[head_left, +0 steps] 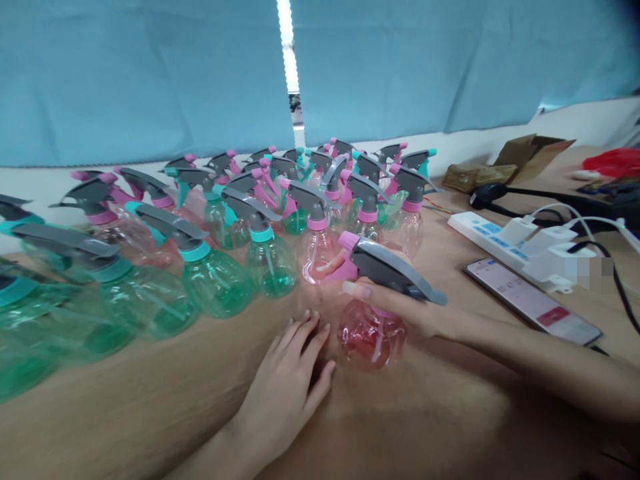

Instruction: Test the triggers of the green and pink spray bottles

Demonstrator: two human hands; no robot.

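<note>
My right hand [400, 303] is closed round the grey spray head of a pink spray bottle [371, 333], which stands on the wooden table [150, 407] in front of me. My left hand [290, 373] lies flat on the table just left of that bottle, fingers stretched out and holding nothing. Behind them stand several more spray bottles, a green one [217, 280] and a pink one [317, 250] among them, all with grey triggers and pink or teal collars.
A phone [533, 300] with its screen lit lies to the right. Behind it are a white power strip [493, 240] with plugs and cables, a cardboard box [533, 153] and something red [617, 160]. Blue curtains [150, 73] hang at the back.
</note>
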